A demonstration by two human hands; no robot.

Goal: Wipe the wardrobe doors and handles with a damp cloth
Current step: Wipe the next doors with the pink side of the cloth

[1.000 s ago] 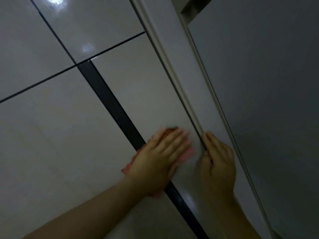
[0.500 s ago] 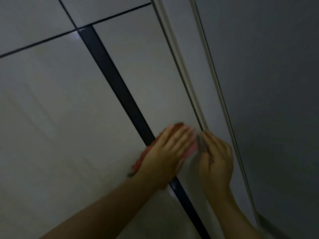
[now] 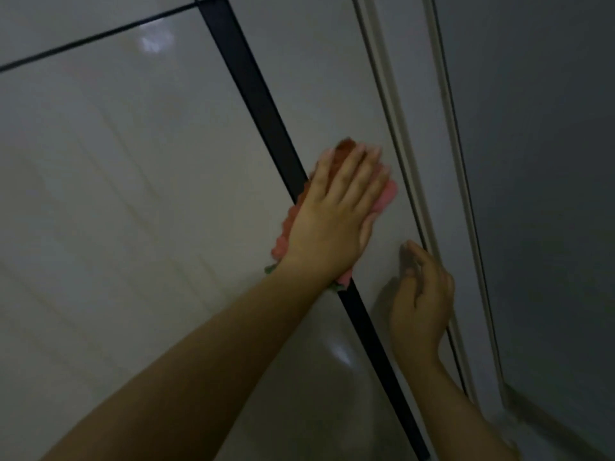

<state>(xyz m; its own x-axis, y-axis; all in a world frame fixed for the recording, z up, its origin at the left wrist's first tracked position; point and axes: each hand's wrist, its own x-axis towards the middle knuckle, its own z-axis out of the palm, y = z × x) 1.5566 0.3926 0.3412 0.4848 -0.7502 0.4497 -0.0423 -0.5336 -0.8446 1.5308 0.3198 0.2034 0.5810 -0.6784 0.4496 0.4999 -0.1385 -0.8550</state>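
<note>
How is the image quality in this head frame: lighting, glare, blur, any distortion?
Head view: dim overall, and the right hand at the door edge sits in deep shadow; soft glare patches on the glossy wardrobe door, upper left and beside the black strip; slight softness on the left hand pressing the pink cloth; the strip and seams lean steeply.

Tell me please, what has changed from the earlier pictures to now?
The left hand slid the pink cloth up along the black strip, away from the right hand; earlier the two hands were side by side. The left hand stays flat on the cloth, and the right hand stays at the door edge. Nothing was let go.
</note>
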